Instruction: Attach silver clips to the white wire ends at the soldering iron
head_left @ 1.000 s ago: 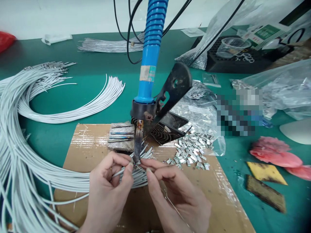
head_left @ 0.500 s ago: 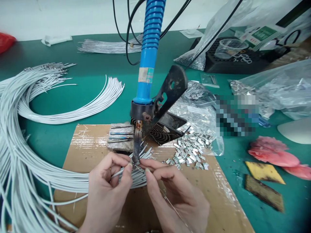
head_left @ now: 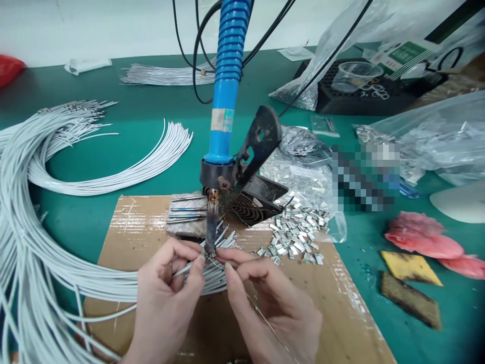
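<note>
My left hand is closed, pinching a white cable near its end. Between thumb and fingers my right hand grips a thin solder wire, which trails down toward the bottom edge. Both sets of fingertips meet just under the dark tip of a blue-handled soldering iron, held upright by a black bracket. Fingers and tip hide the exact contact point and any small part there. Behind and below my fingers lies a bundle of white cables.
Cardboard covers the green table under my hands. Loose small metal parts lie right of the iron, near a plastic bag. A block with metal rods stands left of the tip. Yellow sponge and pink gloves lie farther right.
The iron and bracket appear slightly farther left, with a small shift of the whole view. Both hands keep their grip at the tip, barely moved.
</note>
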`<state>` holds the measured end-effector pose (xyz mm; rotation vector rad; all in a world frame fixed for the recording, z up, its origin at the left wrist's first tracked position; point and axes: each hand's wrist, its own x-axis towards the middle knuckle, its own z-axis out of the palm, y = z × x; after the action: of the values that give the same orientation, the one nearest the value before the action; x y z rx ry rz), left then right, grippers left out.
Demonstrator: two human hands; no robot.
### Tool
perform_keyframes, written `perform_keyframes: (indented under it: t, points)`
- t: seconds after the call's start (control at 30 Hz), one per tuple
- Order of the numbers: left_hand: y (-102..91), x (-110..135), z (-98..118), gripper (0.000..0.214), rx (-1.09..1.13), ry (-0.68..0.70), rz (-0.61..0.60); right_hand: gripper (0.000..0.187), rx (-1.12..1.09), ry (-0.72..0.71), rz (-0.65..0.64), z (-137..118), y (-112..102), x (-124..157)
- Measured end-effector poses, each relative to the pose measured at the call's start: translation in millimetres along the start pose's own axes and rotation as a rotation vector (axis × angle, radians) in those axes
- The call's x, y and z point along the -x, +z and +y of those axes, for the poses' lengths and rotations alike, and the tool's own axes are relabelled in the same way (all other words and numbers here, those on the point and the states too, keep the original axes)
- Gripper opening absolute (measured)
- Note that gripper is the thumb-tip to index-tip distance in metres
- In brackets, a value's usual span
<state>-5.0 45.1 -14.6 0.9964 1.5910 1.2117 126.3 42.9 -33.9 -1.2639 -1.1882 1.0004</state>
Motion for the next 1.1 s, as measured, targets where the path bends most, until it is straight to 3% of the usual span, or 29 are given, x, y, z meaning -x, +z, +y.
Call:
perform_keyframes:
  t: [0.13, 1.1]
  points:
    - [2.1, -1.2, 3.8, 0.015, 0.006, 0.023, 0.049, 0.018, -0.007, -0.004, 0.000, 0.4, 0.4, 0.0]
    - [-2.3, 0.2, -2.8, 0.015, -0.002, 0.015, 0.001, 0.018, 0.021, -0.020, 0.003, -1.1, -0.1, -1.4]
